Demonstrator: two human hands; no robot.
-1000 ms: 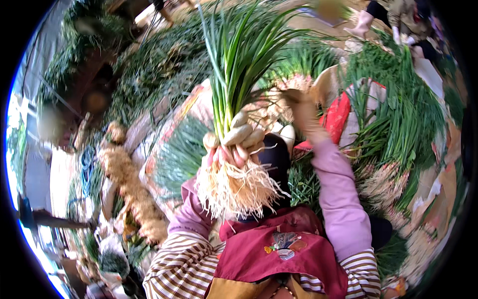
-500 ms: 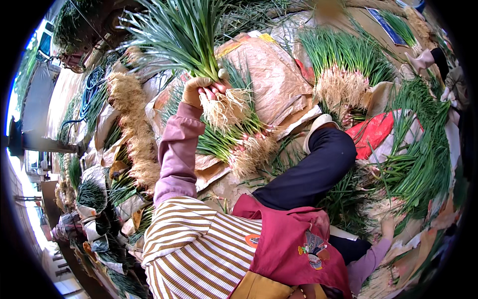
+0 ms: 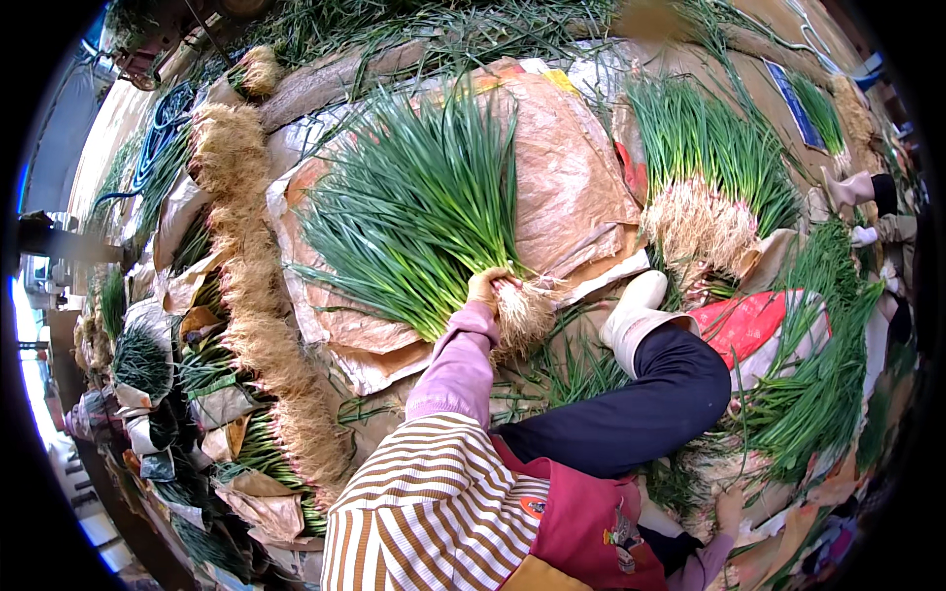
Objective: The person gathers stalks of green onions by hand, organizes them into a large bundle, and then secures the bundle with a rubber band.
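Observation:
My left hand is closed round the lower stems of a big bunch of spring onions. Their green leaves fan out toward the far left over a brown paper-like sheet, and pale roots stick out on the near side of the fist. At the lower right, my right hand reaches down beside a loose heap of spring onions, close to the root ends. Its fingers are too small and partly hidden to make out.
Bundled spring onions with thick tan roots form a long row at the left. Another bunch lies beyond my boot. A red and white sack is right of my leg. Another person's boot shows at far right.
My left hand has come down and nearer with its bunch, from raised in the air to the sheet. Spring onions that lay there are now gathered under or with it. My right hand stays low at the right.

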